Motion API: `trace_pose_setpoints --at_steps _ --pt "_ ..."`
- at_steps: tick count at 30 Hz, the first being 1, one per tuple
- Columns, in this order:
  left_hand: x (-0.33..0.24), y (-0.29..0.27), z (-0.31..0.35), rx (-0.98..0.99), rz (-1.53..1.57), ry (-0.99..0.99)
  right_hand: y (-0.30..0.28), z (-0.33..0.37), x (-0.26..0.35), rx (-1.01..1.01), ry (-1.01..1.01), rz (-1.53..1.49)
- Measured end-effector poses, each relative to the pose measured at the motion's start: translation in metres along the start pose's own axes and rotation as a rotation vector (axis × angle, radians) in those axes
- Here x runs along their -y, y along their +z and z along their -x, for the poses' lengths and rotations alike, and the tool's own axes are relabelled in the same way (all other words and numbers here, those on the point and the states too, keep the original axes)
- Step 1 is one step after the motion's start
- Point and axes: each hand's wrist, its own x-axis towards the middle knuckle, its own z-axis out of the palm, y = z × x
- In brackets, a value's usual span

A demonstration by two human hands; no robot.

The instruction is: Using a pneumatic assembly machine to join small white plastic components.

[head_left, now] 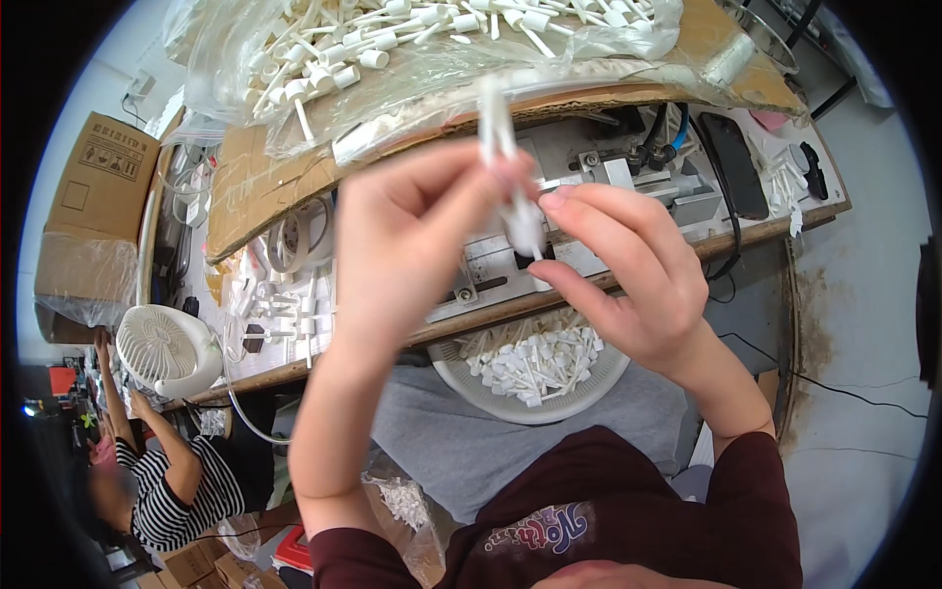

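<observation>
Your left hand (412,245) pinched a thin white plastic tube (496,128) between thumb and fingers, holding it upright. Your right hand (628,280) pinched the white cap piece (523,228) at the tube's lower end. Both met above the white bowl (461,378) of similar white pieces on your lap. Beyond the bowl lay the workbench (775,231), with a clear bag of white tubes (412,49) on cardboard; left of it stood a small white fan (162,348).

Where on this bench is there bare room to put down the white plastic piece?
Little: a bare strip of white benchtop right of the black phone. Crowded elsewhere: bagged white parts on cardboard above, metal fixture behind both hands, full basin on lap.
</observation>
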Motion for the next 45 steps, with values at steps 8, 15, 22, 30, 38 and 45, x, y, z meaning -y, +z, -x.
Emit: trace_pose_setpoints --at_steps 8,15,22,30,38,45 --pt "0.033 0.017 0.053 -0.069 0.233 -0.149 -0.011 0.032 0.005 0.247 0.238 -0.078" --pt "0.024 0.014 0.065 -0.056 0.742 -0.29 0.01 0.045 0.0 0.446 0.048 0.246" --pt "0.022 0.006 0.071 -0.15 0.261 -0.051 0.012 0.031 0.005 0.556 0.023 0.345" --pt "0.042 0.011 0.08 -0.204 -0.363 0.276 -0.001 -0.018 -0.016 0.455 0.126 0.083" --pt "0.063 0.051 0.074 -0.161 -0.857 0.42 0.006 -0.146 -0.124 0.278 0.282 0.518" --pt "0.075 0.055 0.065 -0.105 -0.997 0.424 0.022 -0.161 -0.149 0.683 0.455 0.378"
